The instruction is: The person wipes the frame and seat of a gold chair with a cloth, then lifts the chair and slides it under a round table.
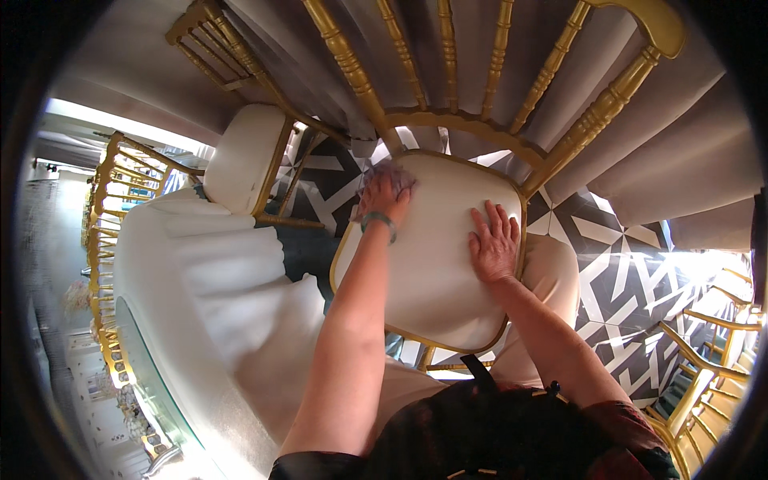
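A gold chair with turned spindles [360, 66] stands before me, its white seat [444, 264] facing up. My left hand [386, 195] presses a crumpled purplish cloth [366, 180] onto the seat's far left corner; a green bangle [381, 223] circles that wrist. The cloth and fingers look slightly blurred. Flat on the right side of the seat lies my right hand [495, 240], fingers slightly spread, with nothing in it.
A table with a white cloth [222, 264] and glass top [150, 360] stands at left. Another gold chair with a white seat [246, 156] is beyond it. Grey curtains [672, 138] hang behind. More gold chairs [708, 360] stand at lower right on the patterned floor [606, 276].
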Available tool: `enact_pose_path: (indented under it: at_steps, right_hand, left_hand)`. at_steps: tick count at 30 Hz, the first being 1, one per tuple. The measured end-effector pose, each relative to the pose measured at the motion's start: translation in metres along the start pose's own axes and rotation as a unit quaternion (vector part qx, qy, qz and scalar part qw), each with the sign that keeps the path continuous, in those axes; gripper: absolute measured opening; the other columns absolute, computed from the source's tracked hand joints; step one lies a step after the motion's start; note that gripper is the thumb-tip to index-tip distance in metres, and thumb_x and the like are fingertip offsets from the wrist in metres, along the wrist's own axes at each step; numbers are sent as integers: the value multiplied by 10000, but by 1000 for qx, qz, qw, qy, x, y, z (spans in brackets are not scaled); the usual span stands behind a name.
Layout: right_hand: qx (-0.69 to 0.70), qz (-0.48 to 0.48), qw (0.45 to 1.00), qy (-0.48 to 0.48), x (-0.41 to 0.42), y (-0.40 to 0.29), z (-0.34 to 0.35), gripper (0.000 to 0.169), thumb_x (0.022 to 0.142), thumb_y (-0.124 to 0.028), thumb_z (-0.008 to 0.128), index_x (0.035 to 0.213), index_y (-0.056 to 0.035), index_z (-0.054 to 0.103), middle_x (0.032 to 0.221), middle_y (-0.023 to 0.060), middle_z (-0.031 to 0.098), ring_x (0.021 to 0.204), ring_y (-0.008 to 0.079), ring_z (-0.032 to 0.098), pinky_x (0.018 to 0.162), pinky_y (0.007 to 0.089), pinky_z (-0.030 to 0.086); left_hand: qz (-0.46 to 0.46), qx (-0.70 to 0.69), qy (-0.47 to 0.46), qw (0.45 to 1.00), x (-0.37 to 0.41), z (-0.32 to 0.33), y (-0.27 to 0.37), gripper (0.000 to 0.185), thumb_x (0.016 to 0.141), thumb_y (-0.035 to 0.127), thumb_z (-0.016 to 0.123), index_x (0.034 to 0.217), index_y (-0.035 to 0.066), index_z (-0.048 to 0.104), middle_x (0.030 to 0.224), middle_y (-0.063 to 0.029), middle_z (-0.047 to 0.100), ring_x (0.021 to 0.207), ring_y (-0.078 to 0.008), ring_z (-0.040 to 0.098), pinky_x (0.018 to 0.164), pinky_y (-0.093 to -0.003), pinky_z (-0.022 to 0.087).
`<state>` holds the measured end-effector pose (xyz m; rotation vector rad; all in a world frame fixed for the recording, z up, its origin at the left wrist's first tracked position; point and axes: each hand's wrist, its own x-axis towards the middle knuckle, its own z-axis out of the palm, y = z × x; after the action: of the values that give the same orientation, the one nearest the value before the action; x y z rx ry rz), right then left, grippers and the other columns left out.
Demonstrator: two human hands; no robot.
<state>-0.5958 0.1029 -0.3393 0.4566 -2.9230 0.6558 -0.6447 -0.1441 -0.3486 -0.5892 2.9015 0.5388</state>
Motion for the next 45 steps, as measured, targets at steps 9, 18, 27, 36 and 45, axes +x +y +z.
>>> enact_pose_path:
  at_steps: [9,18,27,36,45]
  right_hand:
    - [-21,-24,999,34,-6,0,3,442,827,-249,475,1262,-175,446,1377,68,329,1288,269,272,1053,461,178]
    - [-21,-33,999,4,-9,10,4,466,834,-274,494,1283,-173,422,1399,59,293,1309,255,238,1063,458,179]
    - [-33,-127,987,-92,-76,1,-3,491,790,-256,554,1259,-165,441,1362,101,341,1266,273,308,1022,447,260]
    - [177,-236,945,-142,-138,-57,-35,519,759,-244,596,1250,-165,449,1289,72,424,1184,292,405,1016,453,273]
    - [-9,-183,975,-122,-116,-28,-39,200,727,-133,566,918,-160,617,1027,37,526,1079,235,480,1042,461,248]
  left_hand:
    - [-85,-5,71,994,-143,8,-102,704,811,485,469,1365,111,249,1423,-153,216,1285,-401,219,1057,-481,193]
    - [-12,79,37,996,-249,34,-39,694,789,435,527,1376,172,267,1453,-141,140,1308,-442,109,1037,-568,149]
    - [129,72,-8,989,-300,43,27,687,744,391,591,1350,190,336,1456,-95,154,1331,-390,104,1024,-580,150]
    - [143,-210,118,960,-278,52,-11,686,685,32,606,1312,46,330,1361,-220,300,1273,-380,275,1061,-426,238]
    - [99,-208,110,967,-271,16,-9,655,724,38,596,1320,97,329,1390,-220,238,1279,-383,255,1040,-430,273]
